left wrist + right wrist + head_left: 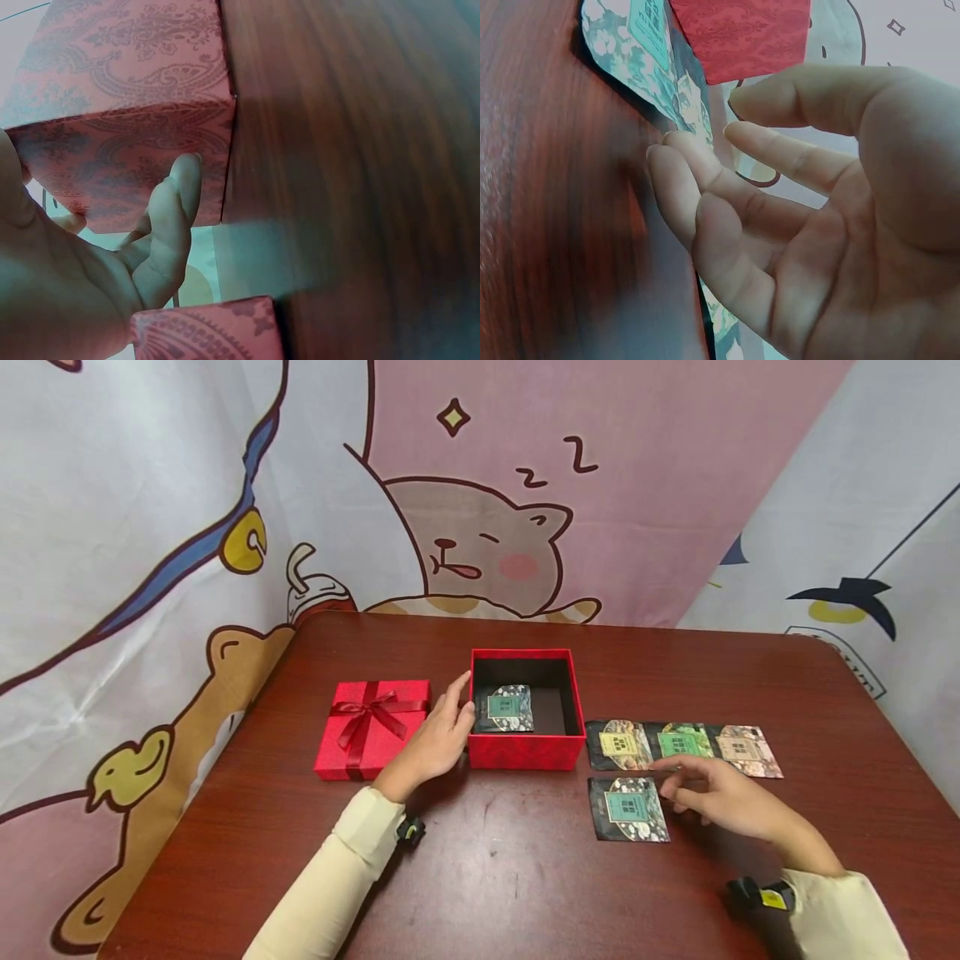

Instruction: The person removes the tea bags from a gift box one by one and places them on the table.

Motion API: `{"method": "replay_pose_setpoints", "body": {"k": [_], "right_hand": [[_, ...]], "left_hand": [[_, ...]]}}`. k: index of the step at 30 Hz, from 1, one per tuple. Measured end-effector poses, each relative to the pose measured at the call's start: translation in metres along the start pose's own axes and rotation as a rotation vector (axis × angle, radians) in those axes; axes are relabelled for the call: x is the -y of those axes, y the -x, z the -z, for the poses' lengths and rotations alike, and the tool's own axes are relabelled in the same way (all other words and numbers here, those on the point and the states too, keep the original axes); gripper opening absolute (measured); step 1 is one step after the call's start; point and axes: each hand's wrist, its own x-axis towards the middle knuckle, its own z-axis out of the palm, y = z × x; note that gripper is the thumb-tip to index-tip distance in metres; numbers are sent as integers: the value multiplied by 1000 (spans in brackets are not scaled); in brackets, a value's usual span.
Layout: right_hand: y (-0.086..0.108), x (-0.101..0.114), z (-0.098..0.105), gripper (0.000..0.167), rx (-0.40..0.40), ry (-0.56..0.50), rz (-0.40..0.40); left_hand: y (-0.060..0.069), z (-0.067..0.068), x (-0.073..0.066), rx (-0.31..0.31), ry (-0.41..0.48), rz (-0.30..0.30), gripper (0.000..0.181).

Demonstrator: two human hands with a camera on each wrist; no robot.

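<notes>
Right hand (720,797): one, fingers loosely bent, grasping nothing, beside the right edge of a single dark packet (628,808) with a teal label; contact cannot be told. Left hand (441,733): one, fingers relaxed, against the left side of a red box (527,752). Box: one, lidless, dark inside, containing one teal-labelled packet (510,708) at its left. Packets: five; one boxed, four on the table (480,868), three forming a row (678,743) right of the box. Lid (405,718): one, red, bow-tied, left of the box, partly behind the left hand.
</notes>
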Motion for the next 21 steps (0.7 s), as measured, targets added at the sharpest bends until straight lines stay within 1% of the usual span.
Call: {"method": "replay_pose_setpoints", "body": {"k": [5,13,16,21], "right_hand": [[2,-2,3,36,-46,21,18],[4,1,1,38,-107,-20,121],[3,4,-1,39,-161,-44,177],[0,11,-2,41,-281,-65,296]], "left_hand": [[0,0,-1,2,0,3,57],[0,0,0,3,4,5,57],[-1,-1,1,3,4,10,58],[-1,-1,1,-2,3,11,57]]}}
